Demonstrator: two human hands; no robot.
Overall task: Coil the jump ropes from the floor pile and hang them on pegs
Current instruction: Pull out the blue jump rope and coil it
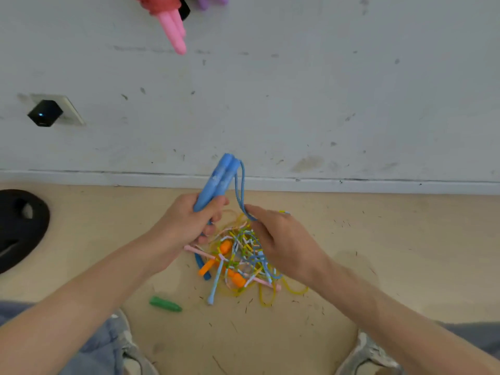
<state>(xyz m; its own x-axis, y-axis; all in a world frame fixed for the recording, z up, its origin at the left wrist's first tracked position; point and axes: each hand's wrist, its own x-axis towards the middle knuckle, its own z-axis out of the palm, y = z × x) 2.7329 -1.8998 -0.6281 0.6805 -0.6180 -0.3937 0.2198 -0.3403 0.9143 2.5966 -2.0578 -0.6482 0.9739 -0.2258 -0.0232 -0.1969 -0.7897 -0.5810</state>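
Note:
My left hand (193, 220) grips two blue jump-rope handles (217, 182) held together, pointing up toward the wall. Their blue cord (240, 189) loops down from the handle tops into my right hand (281, 242), which pinches it just above the floor pile. The pile of tangled ropes (240, 262) lies on the tan floor under my hands, with orange, pink, pale blue and yellow handles and cords. A pink coiled rope (173, 23) hangs on the wall at the top, with a purple one (209, 0) beside it.
A green handle (165, 304) lies alone on the floor left of the pile. A black round object (19, 226) sits at the left edge. A black device (44, 113) is plugged into a wall socket. My shoes (365, 355) and jeans show at the bottom.

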